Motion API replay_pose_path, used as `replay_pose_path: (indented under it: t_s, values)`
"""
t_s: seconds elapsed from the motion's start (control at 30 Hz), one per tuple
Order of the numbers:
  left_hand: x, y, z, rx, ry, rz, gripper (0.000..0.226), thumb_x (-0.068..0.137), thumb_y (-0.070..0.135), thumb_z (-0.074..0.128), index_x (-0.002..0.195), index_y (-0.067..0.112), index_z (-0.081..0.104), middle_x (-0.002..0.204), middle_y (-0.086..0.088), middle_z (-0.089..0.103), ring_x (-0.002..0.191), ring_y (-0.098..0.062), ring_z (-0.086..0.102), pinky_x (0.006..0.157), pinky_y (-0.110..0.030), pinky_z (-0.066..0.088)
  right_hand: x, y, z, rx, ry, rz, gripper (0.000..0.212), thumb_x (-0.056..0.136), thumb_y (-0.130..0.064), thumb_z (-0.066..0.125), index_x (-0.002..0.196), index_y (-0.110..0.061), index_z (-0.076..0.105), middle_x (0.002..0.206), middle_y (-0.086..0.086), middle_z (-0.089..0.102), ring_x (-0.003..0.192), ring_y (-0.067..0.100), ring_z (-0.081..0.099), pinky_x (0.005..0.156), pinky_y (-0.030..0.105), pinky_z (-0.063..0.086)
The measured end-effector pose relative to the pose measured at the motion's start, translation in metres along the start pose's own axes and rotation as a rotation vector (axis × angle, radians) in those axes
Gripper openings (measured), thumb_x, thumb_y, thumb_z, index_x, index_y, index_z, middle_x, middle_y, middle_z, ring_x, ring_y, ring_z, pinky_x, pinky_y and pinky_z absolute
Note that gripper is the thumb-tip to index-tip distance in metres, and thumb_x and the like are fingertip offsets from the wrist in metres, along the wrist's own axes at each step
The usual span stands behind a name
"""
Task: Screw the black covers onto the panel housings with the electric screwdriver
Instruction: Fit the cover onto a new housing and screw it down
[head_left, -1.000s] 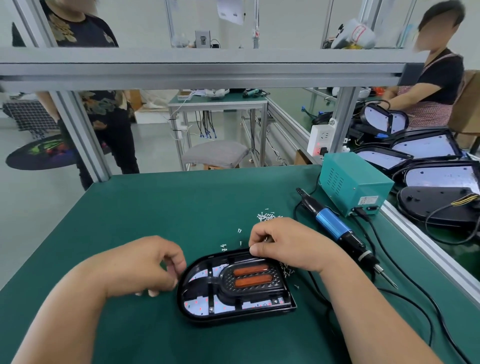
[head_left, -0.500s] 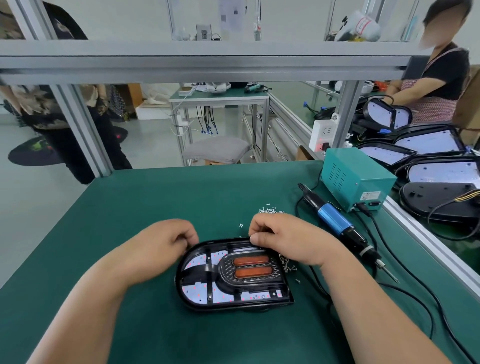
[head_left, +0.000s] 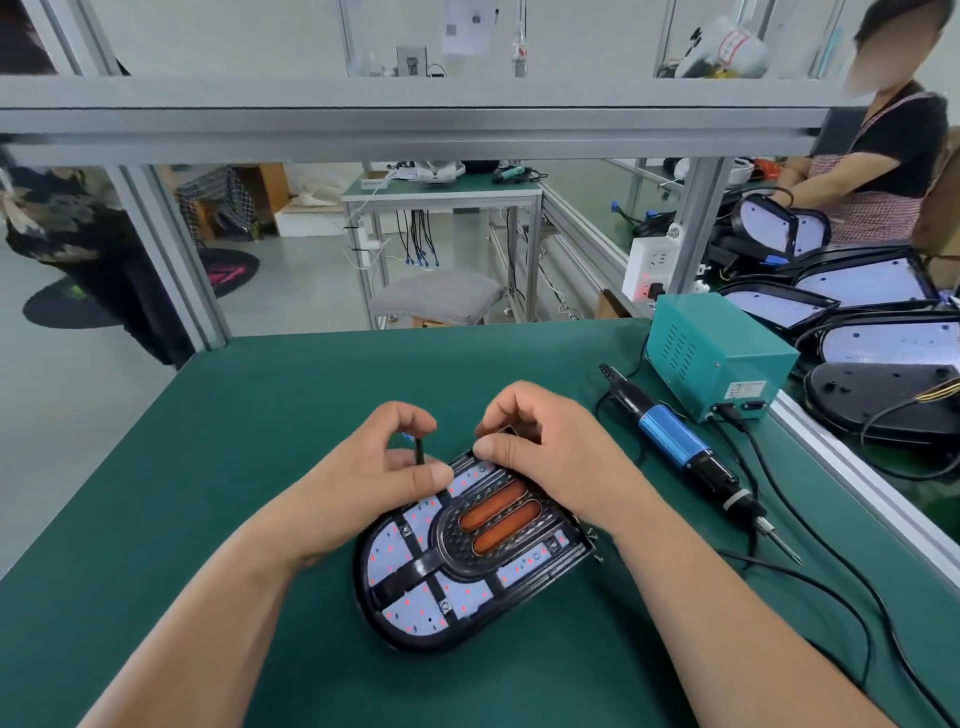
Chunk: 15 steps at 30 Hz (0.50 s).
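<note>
Blue screwdriver (head_left: 670, 444) lies right of black housing (head_left: 415, 618); left grip (head_left: 374, 483) pinches a black stick (head_left: 418, 452), right grip (head_left: 550, 452) pinches the housing's far edge.

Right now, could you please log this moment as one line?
left hand pinches small black piece | right hand grips panel housing far rim | electric screwdriver lying on mat, untouched

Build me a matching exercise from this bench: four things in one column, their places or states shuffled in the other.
1 electric screwdriver
2 panel housing
3 teal power box
4 small black part

A pinched in the left hand
B lying unheld on the green mat
C far right corner of the mat
D mid-mat, right hand gripping its far edge

Pairs: 1-B, 2-D, 3-C, 4-A
</note>
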<state>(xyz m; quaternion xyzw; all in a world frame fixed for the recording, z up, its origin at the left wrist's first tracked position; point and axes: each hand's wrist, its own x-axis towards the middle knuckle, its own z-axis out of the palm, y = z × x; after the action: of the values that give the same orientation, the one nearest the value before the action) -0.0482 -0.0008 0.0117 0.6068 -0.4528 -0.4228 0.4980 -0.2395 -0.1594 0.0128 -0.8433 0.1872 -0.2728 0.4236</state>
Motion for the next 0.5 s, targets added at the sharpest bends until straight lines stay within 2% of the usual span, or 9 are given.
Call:
replay_pose_path:
  t_s: [0.07, 0.13, 0.17, 0.23, 0.3, 0.37, 0.43, 0.5]
  values:
    - [-0.002, 0.002, 0.001, -0.062, -0.045, 0.023, 0.050, 0.081, 0.036, 0.085, 0.123, 0.032, 0.058, 0.107, -0.024, 0.075, 0.090, -0.038, 0.073, 0.085, -0.053, 0.058, -0.001, -0.002, 0.004, 0.068, 0.057, -0.009, 0.023, 0.087, -0.033, 0.086, 0.099, -0.030, 0.067, 0.099, -0.008, 0.077, 0.088, 0.015, 0.073, 0.085, 0.034, 0.057]
    - [-0.003, 0.002, 0.002, -0.114, -0.088, 0.058, 0.049, 0.086, 0.029, 0.083, 0.130, 0.027, 0.059, 0.117, -0.030, 0.071, 0.102, -0.047, 0.073, 0.092, -0.058, 0.058, -0.001, -0.005, 0.005, 0.144, 0.082, 0.005, 0.029, 0.083, -0.035, 0.088, 0.102, -0.031, 0.067, 0.102, -0.008, 0.079, 0.089, 0.017, 0.074, 0.085, 0.031, 0.058]
    - [-0.003, 0.002, 0.002, -0.123, -0.104, 0.073, 0.049, 0.088, 0.026, 0.081, 0.131, 0.023, 0.059, 0.119, -0.031, 0.071, 0.103, -0.048, 0.072, 0.094, -0.058, 0.058, 0.000, -0.006, 0.005, 0.188, 0.085, 0.020, 0.032, 0.081, -0.036, 0.089, 0.104, -0.030, 0.067, 0.102, -0.006, 0.079, 0.088, 0.016, 0.075, 0.084, 0.029, 0.059]
    - [-0.003, 0.004, 0.006, -0.126, -0.094, 0.097, 0.039, 0.090, 0.019, 0.078, 0.126, 0.019, 0.061, 0.115, -0.030, 0.073, 0.093, -0.040, 0.073, 0.088, -0.050, 0.060, 0.000, -0.007, 0.006, 0.314, 0.099, 0.069, 0.038, 0.081, -0.038, 0.086, 0.111, -0.022, 0.068, 0.103, 0.002, 0.080, 0.086, 0.016, 0.074, 0.083, 0.033, 0.060]
    - [-0.002, 0.007, 0.010, -0.157, -0.001, 0.108, 0.031, 0.090, 0.014, 0.073, 0.119, 0.017, 0.063, 0.104, -0.022, 0.075, 0.080, -0.031, 0.071, 0.075, -0.042, 0.061, 0.001, -0.007, 0.004, 0.510, 0.121, 0.142, 0.045, 0.088, -0.045, 0.075, 0.120, -0.015, 0.067, 0.110, 0.012, 0.079, 0.093, 0.023, 0.074, 0.089, 0.047, 0.059]
    - [0.001, 0.010, 0.014, -0.202, 0.159, 0.141, 0.028, 0.089, 0.012, 0.072, 0.115, 0.014, 0.063, 0.103, -0.010, 0.074, 0.075, -0.026, 0.071, 0.068, -0.036, 0.061, 0.001, -0.005, 0.000, 0.752, 0.137, 0.204, 0.058, 0.095, -0.054, 0.061, 0.130, -0.007, 0.062, 0.118, 0.019, 0.077, 0.103, 0.032, 0.076, 0.094, 0.052, 0.059]
    - [0.005, 0.011, 0.015, -0.266, 0.323, 0.173, 0.023, 0.092, 0.008, 0.072, 0.111, 0.013, 0.062, 0.101, -0.004, 0.071, 0.077, -0.020, 0.070, 0.072, -0.033, 0.059, 0.001, -0.004, -0.005, 0.902, 0.155, 0.250, 0.076, 0.098, -0.068, 0.050, 0.133, -0.001, 0.059, 0.114, 0.019, 0.077, 0.097, 0.033, 0.075, 0.086, 0.047, 0.061]
    - [0.010, 0.010, 0.016, -0.371, 0.446, 0.186, 0.019, 0.096, 0.005, 0.070, 0.111, 0.015, 0.063, 0.098, -0.003, 0.068, 0.084, -0.019, 0.066, 0.087, -0.040, 0.055, 0.001, -0.002, -0.007, 0.979, 0.090, 0.268, 0.091, 0.094, -0.077, 0.043, 0.135, 0.004, 0.058, 0.109, 0.019, 0.073, 0.089, 0.031, 0.068, 0.080, 0.044, 0.057]
